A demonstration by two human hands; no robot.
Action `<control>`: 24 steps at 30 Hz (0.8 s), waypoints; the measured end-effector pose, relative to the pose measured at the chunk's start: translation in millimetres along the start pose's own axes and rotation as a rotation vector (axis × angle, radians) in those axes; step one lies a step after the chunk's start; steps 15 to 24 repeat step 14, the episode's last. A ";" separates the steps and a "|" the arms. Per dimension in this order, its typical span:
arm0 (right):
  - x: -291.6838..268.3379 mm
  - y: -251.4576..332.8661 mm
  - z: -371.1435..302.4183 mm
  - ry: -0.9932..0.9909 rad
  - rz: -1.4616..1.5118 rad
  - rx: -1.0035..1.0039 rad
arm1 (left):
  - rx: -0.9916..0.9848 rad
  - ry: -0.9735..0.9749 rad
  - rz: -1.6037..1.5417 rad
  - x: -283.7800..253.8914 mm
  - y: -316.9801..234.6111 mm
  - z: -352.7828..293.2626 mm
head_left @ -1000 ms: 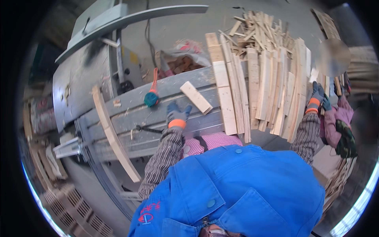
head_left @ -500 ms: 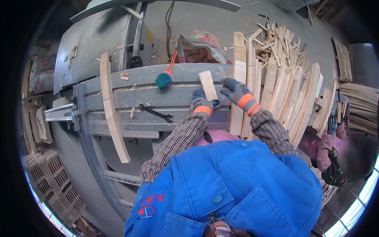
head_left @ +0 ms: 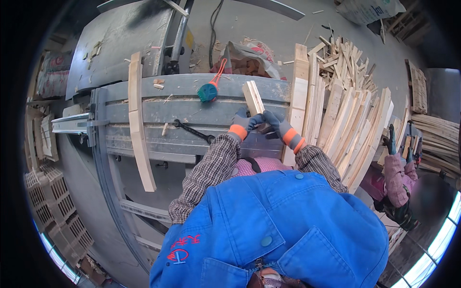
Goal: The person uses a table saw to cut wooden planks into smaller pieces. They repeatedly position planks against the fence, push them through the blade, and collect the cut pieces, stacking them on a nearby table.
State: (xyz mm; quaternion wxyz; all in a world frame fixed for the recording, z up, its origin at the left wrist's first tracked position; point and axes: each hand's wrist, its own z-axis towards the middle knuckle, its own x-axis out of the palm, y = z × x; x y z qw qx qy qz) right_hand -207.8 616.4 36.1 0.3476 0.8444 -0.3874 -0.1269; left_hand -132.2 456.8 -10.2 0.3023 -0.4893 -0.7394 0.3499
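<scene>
Both my hands wear grey work gloves with orange cuffs and meet at the near end of a short wood block point(head_left: 253, 97). The block is tilted on the grey slatted machine table, showing its top face and one long side. My left hand point(head_left: 245, 124) is closed round its near end from the left. From the right, my right hand point(head_left: 279, 128) grips the same end with bent fingers. To the left lie a teal tape measure point(head_left: 207, 93) with an orange strap and a dark open-ended wrench point(head_left: 192, 131). Gloves hide the block's near end.
A long wood strip point(head_left: 136, 115) crosses the table point(head_left: 163, 103) at left. Long wood strips point(head_left: 336, 115) stand stacked at right, with a scrap pile point(head_left: 348, 65) behind. A torn sack point(head_left: 252, 60) lies beyond the table. Another person point(head_left: 396, 185) works at far right.
My right hand has come down and left, from above the table onto the block's near end. The block has been turned so its side shows. At right, the other person's arms have moved.
</scene>
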 end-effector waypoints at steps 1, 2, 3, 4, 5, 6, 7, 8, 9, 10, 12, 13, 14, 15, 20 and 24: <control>12.8 17.4 -16.2 0.099 0.200 0.134 | 0.015 0.003 -0.087 -1.1 2.5 -2.5; 21.7 25.5 -24.9 0.110 0.233 0.127 | -0.009 0.058 -0.047 0.4 -26.9 -17.8; 21.3 21.8 -24.1 0.111 0.200 0.090 | 0.006 0.078 -0.059 -0.8 -26.7 -18.4; 22.4 18.6 -22.1 0.118 0.163 0.050 | 0.026 0.090 -0.073 -5.1 -27.0 -20.1; 22.9 16.5 -21.1 0.126 0.125 0.011 | 0.045 0.101 -0.086 -8.7 -27.9 -22.1; 22.3 15.2 -21.4 0.147 0.111 -0.018 | 0.076 0.097 -0.053 -11.0 -28.6 -24.7; 22.9 16.4 -23.7 0.166 0.098 -0.043 | 0.105 0.094 -0.023 -13.0 -28.5 -27.6; 23.7 18.2 -26.6 0.186 0.084 -0.068 | 0.134 0.091 0.008 -14.7 -27.8 -30.5; 24.6 20.9 -30.6 0.210 0.067 -0.084 | 0.156 0.095 0.000 -16.4 -23.8 -32.0; 25.8 26.4 -36.6 0.235 0.046 -0.099 | 0.179 0.098 -0.011 -17.2 -20.4 -34.1; 25.6 28.3 -39.8 0.283 0.054 -0.086 | 0.211 0.097 -0.030 -18.7 -13.3 -38.7; 22.8 25.4 -38.9 0.301 0.085 -0.059 | 0.218 0.099 -0.037 -17.9 -14.6 -42.4; 19.1 20.2 -36.0 0.320 0.116 -0.032 | 0.226 0.101 -0.044 -17.1 -16.1 -46.2; 19.1 20.2 -36.0 0.320 0.116 -0.032 | 0.226 0.101 -0.044 -17.1 -16.1 -46.2; 19.1 20.2 -36.0 0.320 0.116 -0.032 | 0.226 0.101 -0.044 -17.1 -16.1 -46.2; 19.1 20.2 -36.0 0.320 0.116 -0.032 | 0.226 0.101 -0.044 -17.1 -16.1 -46.2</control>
